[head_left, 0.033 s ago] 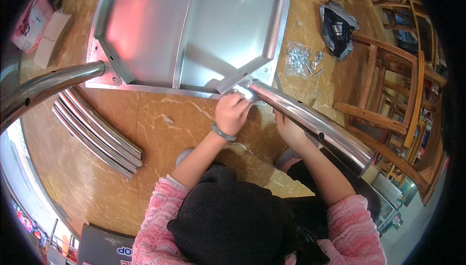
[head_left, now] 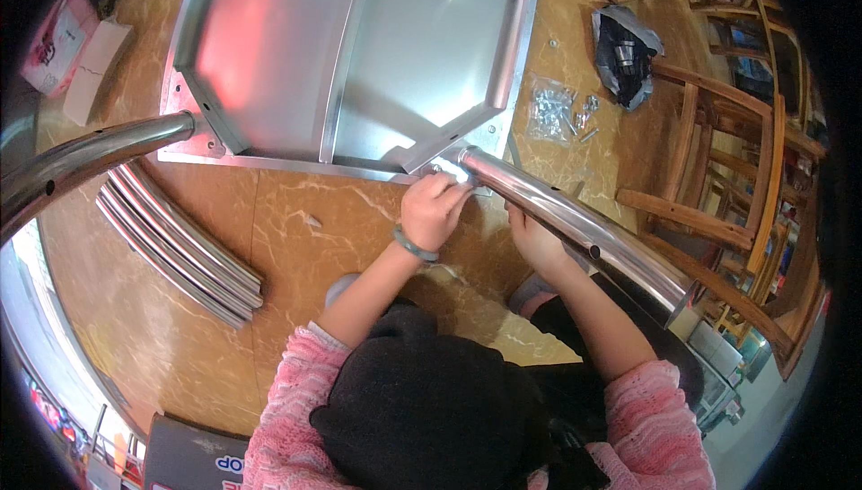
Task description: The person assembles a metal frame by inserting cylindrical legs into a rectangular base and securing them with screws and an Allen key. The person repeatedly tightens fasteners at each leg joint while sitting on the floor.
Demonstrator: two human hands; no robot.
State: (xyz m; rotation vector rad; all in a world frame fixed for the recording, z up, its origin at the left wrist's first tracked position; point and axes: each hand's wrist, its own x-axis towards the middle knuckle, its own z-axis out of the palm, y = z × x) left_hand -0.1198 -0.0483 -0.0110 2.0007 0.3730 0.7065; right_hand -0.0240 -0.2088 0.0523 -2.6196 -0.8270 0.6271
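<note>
Head view: our left hand (head_left: 433,213) sits at the steel tube (head_left: 566,209) base, right hand (head_left: 537,240) beneath, perhaps steadying; either grasp, we cannot tell.

The brown marbled floor (head_left: 296,266) carries a shiny metal panel (head_left: 269,68) at the far middle. Curved metal tubes (head_left: 193,252) lie side by side at the left. To the right lie a clear bag of bolts (head_left: 548,109), loose bolts (head_left: 589,135) and a black bag (head_left: 618,77).
</note>
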